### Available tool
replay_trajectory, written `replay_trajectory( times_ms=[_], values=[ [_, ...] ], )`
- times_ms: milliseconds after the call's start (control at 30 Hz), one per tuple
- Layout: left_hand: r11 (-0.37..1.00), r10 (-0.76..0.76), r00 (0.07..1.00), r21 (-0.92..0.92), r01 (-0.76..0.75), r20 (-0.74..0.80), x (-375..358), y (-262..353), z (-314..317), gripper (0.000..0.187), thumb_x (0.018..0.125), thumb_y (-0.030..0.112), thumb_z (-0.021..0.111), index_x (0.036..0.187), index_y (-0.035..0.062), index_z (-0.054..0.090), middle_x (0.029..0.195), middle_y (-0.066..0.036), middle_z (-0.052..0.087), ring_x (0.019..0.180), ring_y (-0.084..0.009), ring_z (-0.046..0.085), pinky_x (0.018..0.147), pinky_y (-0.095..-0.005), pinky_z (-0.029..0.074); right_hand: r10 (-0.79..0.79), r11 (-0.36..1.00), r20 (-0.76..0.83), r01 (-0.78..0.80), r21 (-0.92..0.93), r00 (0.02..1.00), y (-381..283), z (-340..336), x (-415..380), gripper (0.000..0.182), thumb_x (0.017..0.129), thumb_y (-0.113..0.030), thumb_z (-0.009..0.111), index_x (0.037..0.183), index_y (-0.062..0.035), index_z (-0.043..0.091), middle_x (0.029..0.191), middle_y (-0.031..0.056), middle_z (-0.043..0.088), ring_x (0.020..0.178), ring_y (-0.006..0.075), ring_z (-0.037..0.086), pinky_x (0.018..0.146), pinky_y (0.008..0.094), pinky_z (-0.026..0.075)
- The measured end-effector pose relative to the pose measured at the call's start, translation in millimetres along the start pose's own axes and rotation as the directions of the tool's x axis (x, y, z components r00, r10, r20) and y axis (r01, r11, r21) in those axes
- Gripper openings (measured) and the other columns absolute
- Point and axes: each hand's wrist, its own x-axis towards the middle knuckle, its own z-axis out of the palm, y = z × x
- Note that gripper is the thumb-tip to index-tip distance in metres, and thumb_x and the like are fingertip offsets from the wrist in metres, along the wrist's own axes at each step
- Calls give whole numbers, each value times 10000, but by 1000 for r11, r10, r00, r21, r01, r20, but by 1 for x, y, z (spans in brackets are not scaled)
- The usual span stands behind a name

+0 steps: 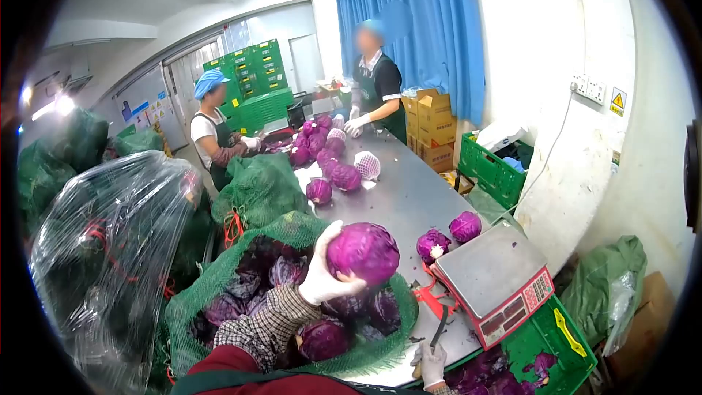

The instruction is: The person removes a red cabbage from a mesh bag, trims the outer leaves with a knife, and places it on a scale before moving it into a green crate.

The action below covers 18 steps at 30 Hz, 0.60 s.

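Note:
My left hand (pixel 327 272), in a white glove, holds up a purple cabbage (pixel 363 253) with its fingers wrapped round the left side and underside. Below it, an open green mesh sack (pixel 179 314) is full of darker cabbages (pixel 322 339). At the bottom, my right hand (pixel 430 363), also gloved, is closed on the handle of a knife (pixel 440 325) whose blade points up over the table. Two cabbages (pixel 433 245) (pixel 465 227) sit beside the red-framed scale (pixel 493 278), right of the held one.
Across the metal table (pixel 409 190) lie several cabbages (pixel 344 175), some in white foam nets (pixel 367 165). Two co-workers (pixel 212 128) (pixel 376 88) stand beyond. A green crate (pixel 578 351) with purple leaves is under the scale. Wrapped sacks (pixel 110 234) stand left.

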Motion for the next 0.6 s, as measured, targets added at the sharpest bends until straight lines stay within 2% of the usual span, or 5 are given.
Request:
replay_trajectory(
  times_ms=[233, 367, 533, 567, 600],
  values=[
    [790, 406, 893, 417, -449, 191, 45, -45, 8, 1053, 553, 311, 901, 1404, 87, 322, 1433, -316, 316, 1215, -471, 494, 984, -492, 475, 120, 988, 42, -116, -98, 992, -56, 11, -23, 276, 968, -293, 546, 816, -66, 505, 554, 47, 520, 325, 118, 418, 314, 261, 316],
    [760, 321, 908, 498, -417, 270, 76, -95, 11, 1086, 560, 341, 882, 1423, 39, 298, 1438, -323, 312, 1276, -473, 432, 1036, -502, 425, 162, 975, 58, -151, -163, 985, -52, 8, -19, 303, 966, -303, 547, 801, -51, 513, 562, 68, 544, 332, 128, 450, 313, 280, 331],
    [794, -263, 942, 601, 90, 208, 123, -159, 21, 1046, 587, 421, 786, 1389, -69, 328, 1395, -309, 367, 1300, -406, 424, 1103, -413, 364, -123, 910, 65, 139, -390, 990, 3, -2, -5, 257, 951, -277, 570, 886, -28, 564, 587, 73, 562, 437, 157, 526, 419, 337, 413],
    [771, -418, 892, 586, 250, 169, 136, -166, 23, 1051, 587, 442, 781, 1389, -70, 335, 1384, -308, 382, 1303, -392, 427, 1101, -403, 366, -238, 851, 92, 254, -460, 967, 30, -11, -3, 243, 945, -267, 582, 911, -26, 579, 602, 71, 566, 471, 165, 545, 452, 352, 433],
    [723, -533, 838, 578, 379, 116, 145, -192, 24, 1062, 579, 473, 786, 1379, -73, 351, 1355, -307, 421, 1286, -371, 457, 1081, -386, 387, -494, 175, 459, 602, -779, 738, 46, -29, -2, 180, 915, -147, 583, 1041, -22, 612, 745, 121, 591, 640, 243, 598, 564, 391, 471]
  ],
)
